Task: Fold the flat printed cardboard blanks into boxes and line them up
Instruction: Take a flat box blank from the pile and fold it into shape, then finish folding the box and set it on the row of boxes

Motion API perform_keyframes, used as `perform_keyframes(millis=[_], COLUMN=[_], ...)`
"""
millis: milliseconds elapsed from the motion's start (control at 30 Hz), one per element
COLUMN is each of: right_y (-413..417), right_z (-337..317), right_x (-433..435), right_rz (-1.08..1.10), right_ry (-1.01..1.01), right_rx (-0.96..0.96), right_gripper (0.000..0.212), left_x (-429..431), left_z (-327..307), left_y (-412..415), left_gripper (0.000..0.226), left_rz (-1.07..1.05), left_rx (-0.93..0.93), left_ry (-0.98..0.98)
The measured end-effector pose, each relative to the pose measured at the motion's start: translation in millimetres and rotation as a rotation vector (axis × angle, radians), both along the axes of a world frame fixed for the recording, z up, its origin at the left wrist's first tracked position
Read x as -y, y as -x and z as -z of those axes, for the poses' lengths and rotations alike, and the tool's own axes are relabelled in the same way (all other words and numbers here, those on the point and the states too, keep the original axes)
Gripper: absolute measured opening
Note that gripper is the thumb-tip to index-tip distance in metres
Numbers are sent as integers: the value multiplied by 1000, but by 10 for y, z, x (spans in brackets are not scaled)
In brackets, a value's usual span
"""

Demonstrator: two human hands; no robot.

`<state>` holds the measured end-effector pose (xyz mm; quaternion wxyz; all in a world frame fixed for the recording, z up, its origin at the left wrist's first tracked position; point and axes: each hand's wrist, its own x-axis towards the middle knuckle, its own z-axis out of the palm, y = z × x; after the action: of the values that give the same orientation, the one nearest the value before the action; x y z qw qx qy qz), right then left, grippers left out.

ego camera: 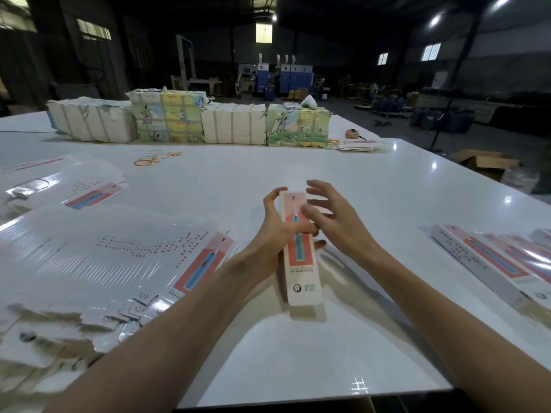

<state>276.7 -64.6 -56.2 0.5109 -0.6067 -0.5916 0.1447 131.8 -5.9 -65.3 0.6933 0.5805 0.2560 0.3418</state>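
Mid-frame, the left hand (277,231) grips a box (301,272). The right hand (334,225), fingers spread wide, touches its top. Blanks (134,257) lie lower left.

Worn on the head, wide-angle, facing forward and down over the white surface (298,353). Close to the left hand (275,234) and right hand (337,225), centred at arm's reach; far hall (298,40) along the top.
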Motion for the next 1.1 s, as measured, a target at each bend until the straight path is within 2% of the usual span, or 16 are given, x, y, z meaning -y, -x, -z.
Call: perform_keyframes(millis=[133,200,300,367,500,567,667,800,867,1100], right_y=[111,183,248,233,-47,-293,-694,-1101,-1202,-1234], right_z=[-150,-231,-240,-179,-53,-31,2,151,216,232], right_x=[75,155,323,418,613,769,1057,1436,1578,1866], right_rz=[86,74,62,77,192,325,530,680,723,761], right_ry=[76,181,238,257,218,268,386,512,538,530], right_rx=[310,403,479,548,624,613,638,821,874,858], right_gripper=[28,39,58,58,35,42,46,41,45,48], left_x=[16,28,13,28,130,130,108,123,136,180], left_z=[-55,-82,-87,-86,-45,-7,33,75,88,97], left_y=[1,4,29,19,-62,-66,-15,8,-9,-50], left_gripper=[76,66,53,52,48,42,27,22,23,25], left_rz=[-88,-82,55,90,62,56,43,50,61,50], left_rx=[170,323,488,411,136,41,-31,-108,-145,-231], left_ry=[57,123,225,228,156,47,-133,-272,-322,-436])
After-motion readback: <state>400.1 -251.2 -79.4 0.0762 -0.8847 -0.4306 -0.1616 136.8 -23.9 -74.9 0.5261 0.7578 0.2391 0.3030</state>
